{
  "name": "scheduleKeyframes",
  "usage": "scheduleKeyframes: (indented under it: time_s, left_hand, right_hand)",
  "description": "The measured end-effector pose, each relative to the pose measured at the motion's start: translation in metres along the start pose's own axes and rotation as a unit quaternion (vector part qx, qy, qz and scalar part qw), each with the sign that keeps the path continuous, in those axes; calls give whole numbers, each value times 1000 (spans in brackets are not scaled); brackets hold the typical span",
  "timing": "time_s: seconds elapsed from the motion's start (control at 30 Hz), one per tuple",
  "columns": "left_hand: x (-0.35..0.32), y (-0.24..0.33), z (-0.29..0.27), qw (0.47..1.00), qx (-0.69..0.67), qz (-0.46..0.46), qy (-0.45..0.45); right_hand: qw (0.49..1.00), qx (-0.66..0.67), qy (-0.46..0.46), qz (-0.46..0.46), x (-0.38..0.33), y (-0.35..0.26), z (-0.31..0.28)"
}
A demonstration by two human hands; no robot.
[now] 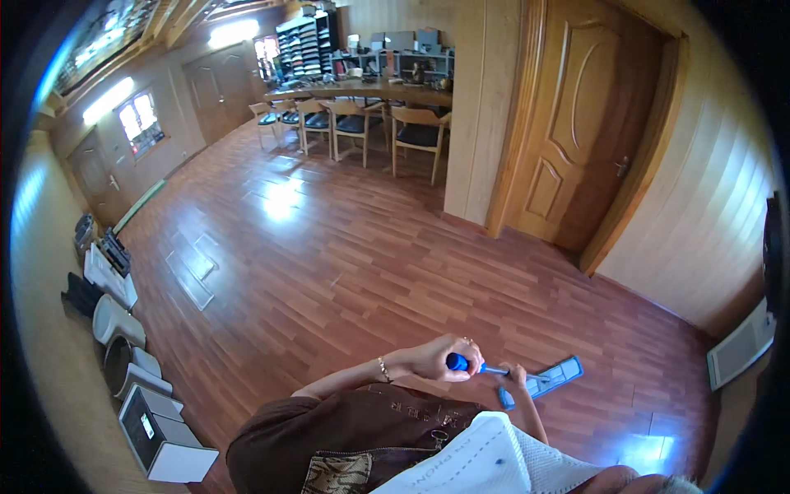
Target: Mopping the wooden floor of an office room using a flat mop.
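Note:
My left hand [449, 357] is wrapped around the blue grip at the top end of a flat mop [558, 377]. A bracelet circles that wrist. Lower on the handle, my right hand [517, 375] is closed around the shaft. The mop's blue rectangular head lies on the wood-look floor [346, 280], to the right of my hands. Part of the head is hidden behind my right hand and forearm.
Along the left wall stand a white-and-grey box [177, 457], bins [120, 319] and other items. Chairs [418, 136] line a long wooden table [370, 87] at the back. A wooden door [576, 123] is at the right, and a white framed panel [742, 346] leans by the right wall.

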State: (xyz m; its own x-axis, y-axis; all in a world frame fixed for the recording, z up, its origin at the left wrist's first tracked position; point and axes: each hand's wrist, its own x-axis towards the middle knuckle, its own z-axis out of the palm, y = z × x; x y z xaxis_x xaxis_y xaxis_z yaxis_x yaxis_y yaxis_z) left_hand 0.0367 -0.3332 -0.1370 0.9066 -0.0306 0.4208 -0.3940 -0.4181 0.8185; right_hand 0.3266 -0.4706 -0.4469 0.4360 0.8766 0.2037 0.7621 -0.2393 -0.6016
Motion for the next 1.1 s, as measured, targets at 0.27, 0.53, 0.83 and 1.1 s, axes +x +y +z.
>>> scheduleKeyframes:
  time_s: [0.27, 0.53, 0.83, 1.1]
  left_hand:
    - [-14, 89, -43, 980, 114, 39, 156]
    - [-87, 161, -23, 896, 275, 53, 344]
    - [-141, 227, 21, 877, 284, 97, 376]
    - [-179, 222, 37, 819, 338, 62, 460]
  right_hand:
    - [956, 77, -233, -162, 86, -156, -13]
    - [844, 130, -368, -369, 90, -295, 51]
    - [617, 194, -588, -487, 28, -415, 104]
    - [583, 172, -559, -564, 20, -446, 142]
